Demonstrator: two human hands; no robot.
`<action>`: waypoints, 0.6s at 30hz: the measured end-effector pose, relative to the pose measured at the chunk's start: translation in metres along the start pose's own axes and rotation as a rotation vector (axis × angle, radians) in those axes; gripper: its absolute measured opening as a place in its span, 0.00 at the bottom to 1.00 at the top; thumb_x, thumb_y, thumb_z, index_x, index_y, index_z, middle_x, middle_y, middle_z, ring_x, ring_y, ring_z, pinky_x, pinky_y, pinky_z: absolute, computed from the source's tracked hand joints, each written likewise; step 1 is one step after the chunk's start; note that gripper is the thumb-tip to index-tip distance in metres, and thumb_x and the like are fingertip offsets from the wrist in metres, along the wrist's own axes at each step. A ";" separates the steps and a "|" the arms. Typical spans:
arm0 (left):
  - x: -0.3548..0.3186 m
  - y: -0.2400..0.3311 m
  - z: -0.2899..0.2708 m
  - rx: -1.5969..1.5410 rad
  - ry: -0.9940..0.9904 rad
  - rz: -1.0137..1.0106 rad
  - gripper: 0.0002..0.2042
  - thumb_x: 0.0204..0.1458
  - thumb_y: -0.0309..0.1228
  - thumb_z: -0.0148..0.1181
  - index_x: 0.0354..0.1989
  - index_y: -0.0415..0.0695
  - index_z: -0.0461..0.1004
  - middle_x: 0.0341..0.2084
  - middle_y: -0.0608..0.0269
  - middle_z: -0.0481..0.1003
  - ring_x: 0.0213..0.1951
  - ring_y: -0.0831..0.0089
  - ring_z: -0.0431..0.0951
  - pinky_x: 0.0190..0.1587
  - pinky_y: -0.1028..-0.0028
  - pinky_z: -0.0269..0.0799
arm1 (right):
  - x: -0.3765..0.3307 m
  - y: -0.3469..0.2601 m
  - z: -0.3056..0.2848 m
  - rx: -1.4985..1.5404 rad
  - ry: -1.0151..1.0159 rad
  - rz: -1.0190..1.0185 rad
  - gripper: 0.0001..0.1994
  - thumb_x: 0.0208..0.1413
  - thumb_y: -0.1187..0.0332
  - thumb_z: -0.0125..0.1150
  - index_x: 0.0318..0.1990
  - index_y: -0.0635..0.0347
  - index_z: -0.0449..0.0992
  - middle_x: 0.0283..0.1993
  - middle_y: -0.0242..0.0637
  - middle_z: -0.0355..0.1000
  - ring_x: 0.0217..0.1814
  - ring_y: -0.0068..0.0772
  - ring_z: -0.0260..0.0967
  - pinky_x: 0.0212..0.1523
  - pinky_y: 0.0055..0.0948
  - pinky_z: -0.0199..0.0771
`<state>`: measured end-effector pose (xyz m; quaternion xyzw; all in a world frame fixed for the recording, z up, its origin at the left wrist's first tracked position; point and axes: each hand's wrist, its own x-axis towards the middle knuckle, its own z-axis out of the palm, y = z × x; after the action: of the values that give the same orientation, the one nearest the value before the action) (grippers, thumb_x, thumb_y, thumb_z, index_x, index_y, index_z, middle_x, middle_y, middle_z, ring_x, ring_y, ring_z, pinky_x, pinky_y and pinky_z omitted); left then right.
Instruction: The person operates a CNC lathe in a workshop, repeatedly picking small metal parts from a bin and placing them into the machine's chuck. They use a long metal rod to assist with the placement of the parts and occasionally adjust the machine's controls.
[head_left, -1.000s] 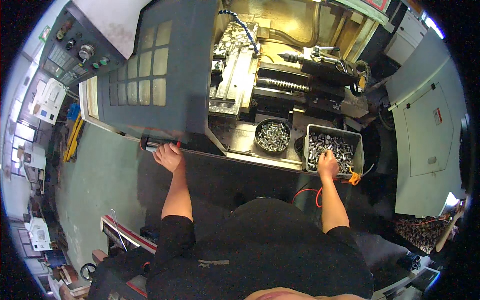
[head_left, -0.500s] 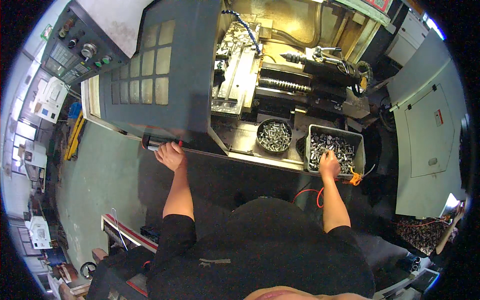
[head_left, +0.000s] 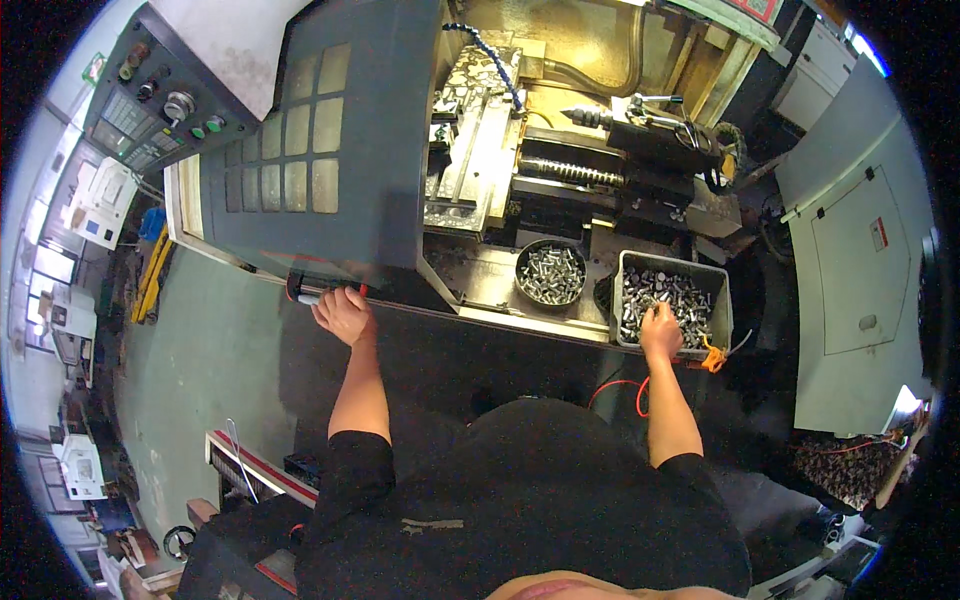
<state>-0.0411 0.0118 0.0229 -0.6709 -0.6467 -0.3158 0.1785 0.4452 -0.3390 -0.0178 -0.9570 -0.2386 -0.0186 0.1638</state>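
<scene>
My left hand [head_left: 345,315] curls around the door handle [head_left: 307,298] at the lower edge of a lathe's dark sliding door [head_left: 375,200]. At the right, a grey plastic bin [head_left: 727,310] holds many small shiny metal parts [head_left: 680,290], cylindrical in shape. My right hand [head_left: 660,332] reaches over its near side, fingers bent and pinched on a small metal part among the others; the fingertips show only partly. Left of the bin stands a round dark bowl [head_left: 520,285] filled with similar metal parts [head_left: 552,273]. Both containers rest on the machine's front ledge [head_left: 490,285].
Beyond the ledge are the lathe's lead screw [head_left: 570,170] and pointed tailstock centre [head_left: 580,115]. A control panel [head_left: 170,110] hangs at upper left. An orange object [head_left: 713,358] sits at the bin's near corner, a red hose [head_left: 640,398] below. A grey cabinet [head_left: 855,260] stands right.
Both hands keep nearly the same places, the left at the handle and the right in the bin. The whole view shifts very slightly.
</scene>
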 end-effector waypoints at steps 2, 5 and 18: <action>0.000 -0.001 0.000 -0.001 0.002 -0.002 0.17 0.62 0.41 0.46 0.36 0.44 0.79 0.42 0.58 0.77 0.57 0.59 0.71 0.68 0.46 0.53 | 0.000 0.001 0.002 -0.003 0.003 -0.003 0.14 0.60 0.56 0.56 0.46 0.51 0.77 0.41 0.44 0.80 0.43 0.53 0.78 0.41 0.51 0.76; -0.001 -0.003 0.002 0.000 0.001 -0.002 0.17 0.62 0.41 0.46 0.36 0.44 0.79 0.42 0.58 0.77 0.57 0.59 0.71 0.68 0.46 0.53 | 0.000 0.000 0.001 0.013 -0.007 0.000 0.14 0.60 0.56 0.55 0.46 0.52 0.76 0.42 0.45 0.79 0.44 0.53 0.77 0.42 0.51 0.75; 0.000 0.000 0.001 0.013 0.017 0.006 0.16 0.61 0.41 0.47 0.36 0.43 0.79 0.42 0.57 0.77 0.56 0.58 0.72 0.68 0.47 0.54 | 0.000 -0.003 -0.005 0.033 -0.009 0.018 0.12 0.60 0.56 0.56 0.44 0.51 0.76 0.42 0.43 0.79 0.43 0.53 0.77 0.42 0.51 0.75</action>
<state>-0.0406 0.0125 0.0219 -0.6691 -0.6452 -0.3167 0.1893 0.4441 -0.3378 -0.0120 -0.9564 -0.2308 -0.0088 0.1787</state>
